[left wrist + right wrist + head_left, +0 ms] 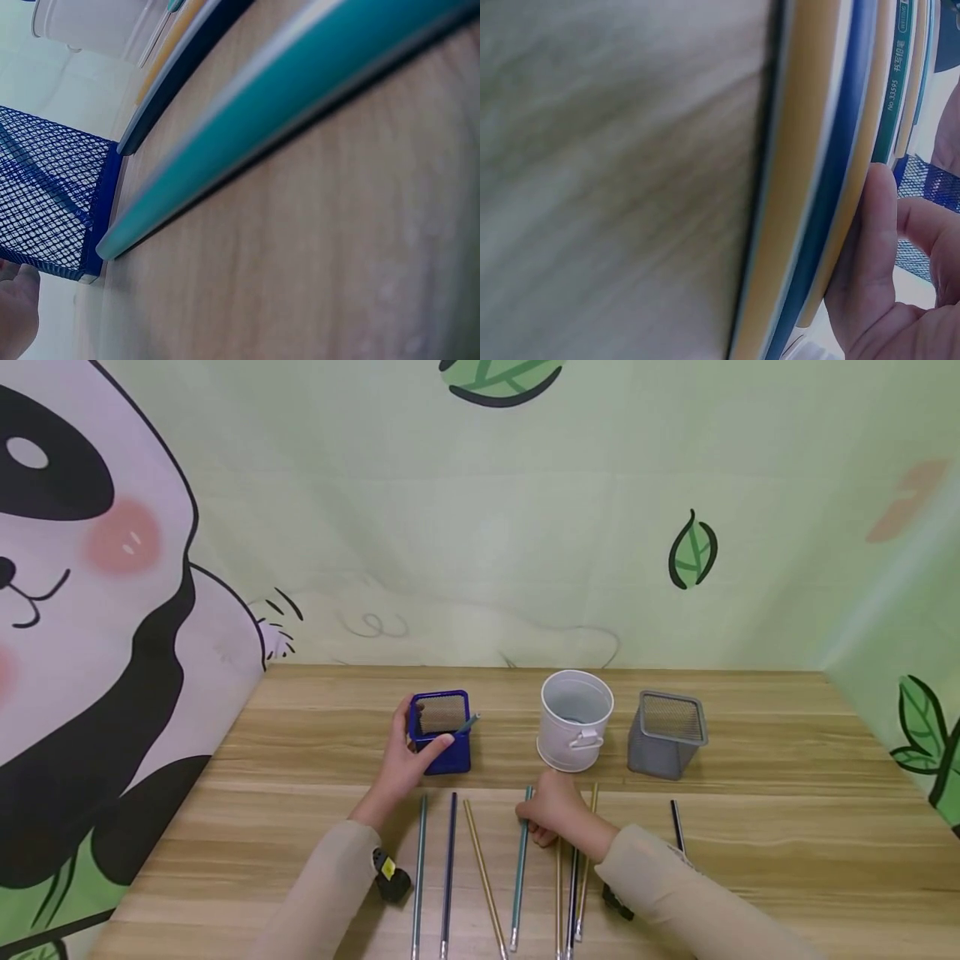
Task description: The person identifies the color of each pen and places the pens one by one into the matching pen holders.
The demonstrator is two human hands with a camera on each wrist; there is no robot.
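My left hand (401, 764) grips the blue mesh pencil cup (448, 756), thumb across its front and fingers at its left side. A teal pencil (468, 723) leans inside with its end past the right rim. In the left wrist view, the mesh of the blue cup (52, 187) shows that pencil through it. My right hand (558, 810) bends over the pencils and pinches the far end of another teal pencil (519, 885), which lies along the table. The right wrist view has a fingertip (879, 180) right at the end of that printed green pencil (894, 90).
A white metal bucket (558, 743) and a grey mesh cup (660, 752) stand beyond my right hand. To the left lie a teal (418, 877), a dark blue (449, 877) and a gold pencil (486, 877). Several more lie under my right wrist; a dark pencil (677, 827) lies by the right sleeve.
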